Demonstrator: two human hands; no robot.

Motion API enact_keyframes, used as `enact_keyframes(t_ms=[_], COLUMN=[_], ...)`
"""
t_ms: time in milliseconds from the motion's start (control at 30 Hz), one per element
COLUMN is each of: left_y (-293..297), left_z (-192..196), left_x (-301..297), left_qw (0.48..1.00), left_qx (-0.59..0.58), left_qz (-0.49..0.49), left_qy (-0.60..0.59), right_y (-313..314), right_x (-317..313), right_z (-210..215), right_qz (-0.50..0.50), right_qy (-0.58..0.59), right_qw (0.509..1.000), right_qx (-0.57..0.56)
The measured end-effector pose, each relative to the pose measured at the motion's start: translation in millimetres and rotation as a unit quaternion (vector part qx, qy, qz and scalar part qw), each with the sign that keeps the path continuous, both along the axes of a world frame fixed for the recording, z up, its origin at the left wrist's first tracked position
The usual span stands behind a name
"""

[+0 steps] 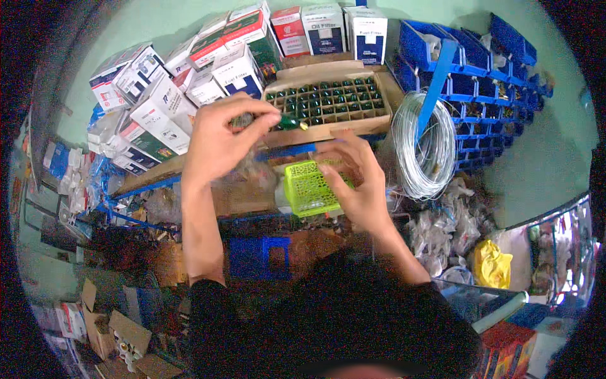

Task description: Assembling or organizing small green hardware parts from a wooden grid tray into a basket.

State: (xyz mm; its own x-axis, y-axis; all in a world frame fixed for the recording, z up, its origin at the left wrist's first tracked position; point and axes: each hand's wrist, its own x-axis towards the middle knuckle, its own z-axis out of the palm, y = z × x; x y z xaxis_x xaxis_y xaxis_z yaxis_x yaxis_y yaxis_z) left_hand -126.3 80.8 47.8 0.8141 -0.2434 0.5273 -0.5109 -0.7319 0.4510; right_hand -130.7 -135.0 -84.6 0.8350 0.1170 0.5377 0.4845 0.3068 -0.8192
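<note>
My left hand [218,142] pinches a small dark green, glossy piece with a brassy tip [290,122] between thumb and fingers. It is held over the near left edge of a divided cardboard box [328,131], whose cells hold many similar dark green pieces [331,98]. The piece's exact kind cannot be made out. My right hand [360,177] hovers just in front of the box, fingers curved and apart, with nothing seen in it. Below it is a lime green plastic basket [297,192] with perforated sides, partly hidden by that hand.
White, red and green filter boxes [237,72] crowd the back left. At the right hang a coil of silvery wire [426,148] and blue parts bins [470,95]. Grey plastic bags [435,234] and a yellow bag [492,264] lie lower right. A blue stool [259,256] stands below the shelf.
</note>
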Motion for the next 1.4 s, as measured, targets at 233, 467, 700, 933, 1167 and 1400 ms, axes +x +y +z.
enact_keyframes(t_ms=[233, 467, 700, 933, 1167, 1400], left_y=[-31, -52, -60, -44, -62, -63], left_z=[-44, -79, -104, -122, -133, -137], left_x=[-37, -48, -52, -52, -67, -78], left_qw=[0.985, 0.965, 0.901, 0.887, 0.969, 0.969], left_qx=[-0.137, -0.229, -0.423, -0.450, -0.230, -0.243], left_qz=[-0.063, -0.065, -0.088, 0.070, 0.079, 0.018], left_qy=[-0.078, -0.109, 0.032, -0.081, -0.048, 0.048], right_y=[5, 17, -4, -11, -22, -20], right_x=[-16, -32, -34, -18, -20, -3], right_z=[8, 13, -7, -49, -59, -35], right_qz=[-0.020, -0.030, 0.108, 0.120, -0.011, -0.083], right_qy=[0.022, -0.038, 0.013, 0.271, -0.066, -0.287], right_qw=[1.000, 0.994, 0.987, 0.933, 0.988, 0.922], right_qx=[0.010, 0.094, -0.115, 0.203, -0.138, -0.247])
